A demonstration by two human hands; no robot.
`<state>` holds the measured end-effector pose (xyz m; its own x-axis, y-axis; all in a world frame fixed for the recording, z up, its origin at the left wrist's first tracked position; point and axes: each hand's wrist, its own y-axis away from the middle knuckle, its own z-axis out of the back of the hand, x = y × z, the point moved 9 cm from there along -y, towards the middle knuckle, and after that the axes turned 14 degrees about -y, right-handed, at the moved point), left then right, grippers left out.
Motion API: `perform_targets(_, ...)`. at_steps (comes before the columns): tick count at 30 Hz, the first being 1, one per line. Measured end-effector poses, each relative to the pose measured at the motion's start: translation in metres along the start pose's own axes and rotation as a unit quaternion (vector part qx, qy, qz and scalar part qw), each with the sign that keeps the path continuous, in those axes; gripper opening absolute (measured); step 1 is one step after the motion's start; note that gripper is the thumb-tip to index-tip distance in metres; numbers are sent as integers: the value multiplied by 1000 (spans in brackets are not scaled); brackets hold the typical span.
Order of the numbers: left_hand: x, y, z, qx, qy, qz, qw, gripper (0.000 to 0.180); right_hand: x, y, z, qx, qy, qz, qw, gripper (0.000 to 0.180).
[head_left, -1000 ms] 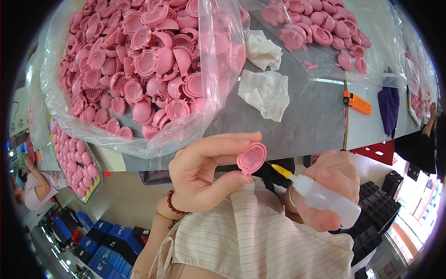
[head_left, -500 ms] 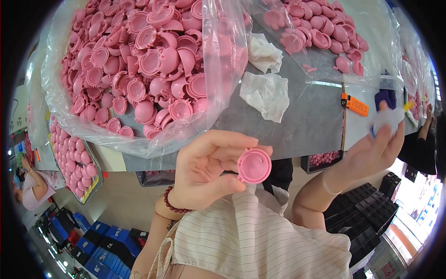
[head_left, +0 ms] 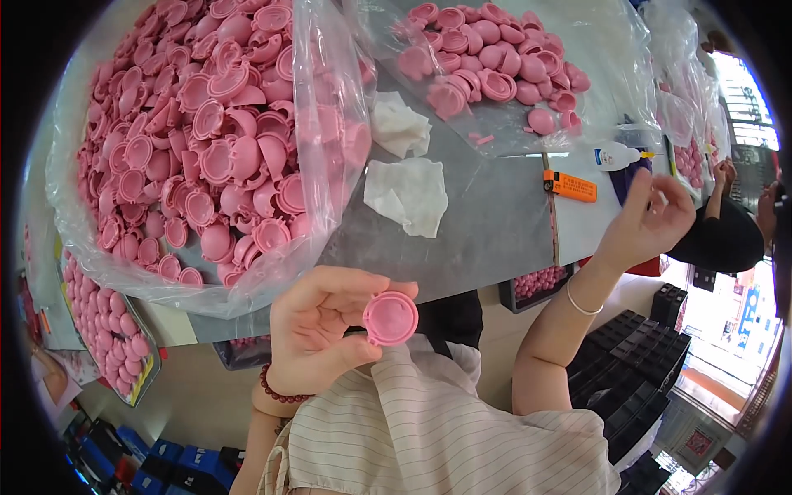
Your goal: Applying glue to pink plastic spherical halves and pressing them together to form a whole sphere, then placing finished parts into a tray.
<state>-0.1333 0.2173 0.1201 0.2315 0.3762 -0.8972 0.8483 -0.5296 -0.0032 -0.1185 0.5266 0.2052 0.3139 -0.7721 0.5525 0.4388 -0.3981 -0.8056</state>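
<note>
Between the thumb and fingers of my left hand (head_left: 318, 334) is a round pink plastic half-shell (head_left: 391, 318), its hollow face turned up toward me. It is held low, just in front of the table edge. My right hand (head_left: 648, 221) is empty, fingers apart and a little curled, over the table's right side. Just beyond it a small white squeeze bottle (head_left: 612, 157) with a yellow tip lies on its side. Dark purple cloth (head_left: 620, 188) shows beside the bottle. A flat orange tool (head_left: 571, 186) with a black end lies left of that hand.
A large clear plastic bag (head_left: 318, 190) heaped with pink shells fills the left of the table. More pink shells (head_left: 495, 58) lie on plastic at the back. Two white tissues (head_left: 404, 196) sit between them. Trays (head_left: 132, 388) of pink pieces stand at the edges. Another person (head_left: 726, 239) is at far right.
My right hand has let go of the white bottle, which now lies on the table, and has drawn back toward me. My left hand keeps the pink half-shell. The whole view has shifted.
</note>
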Motion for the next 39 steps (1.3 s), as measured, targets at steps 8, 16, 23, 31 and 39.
perform_targets(8,-1,4,0,-34,-52,3,998,48,10,16,-122,405,145,21,902,20)
perform_targets(16,0,4,3,-36,-50,14,998,47,74,35,-106,429,-35,12,903,24)
perform_targets(23,-2,-1,-3,13,-11,-17,1000,42,81,64,-99,429,-72,-14,900,28)
perform_targets(31,0,-6,-8,6,-79,-27,996,44,91,75,-94,376,-188,-103,902,26)
perform_targets(39,0,-4,-8,-8,-156,-23,988,43,129,90,-99,405,-330,-45,852,29)
